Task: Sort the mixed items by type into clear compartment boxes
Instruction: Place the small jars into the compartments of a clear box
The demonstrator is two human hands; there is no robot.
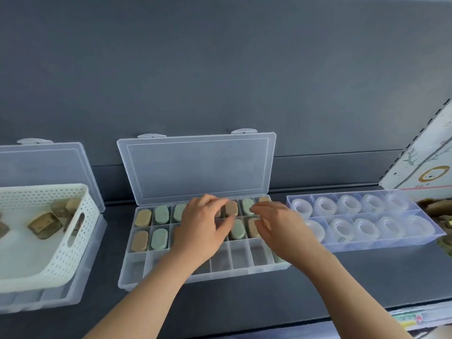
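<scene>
A clear compartment box [239,264] with its lid [195,167] raised sits in the middle of the dark table. Its back two rows hold tan and green oval blocks; the front row looks empty. My left hand [203,231] hovers over the middle compartments, its thumb and fingers around a tan oval block [231,207]. My right hand [276,228] is just to the right, fingers loosely curled over a green block [247,206]; whether it touches the block I cannot tell. To the right, another clear box [381,243] holds clear tape rolls [344,228].
A white perforated basket [73,245] with several brown blocks [45,225] rests on a third clear box [49,297] at the left. A patterned board [428,165] leans at the far right above some brown items [437,209]. The grey wall stands right behind the boxes.
</scene>
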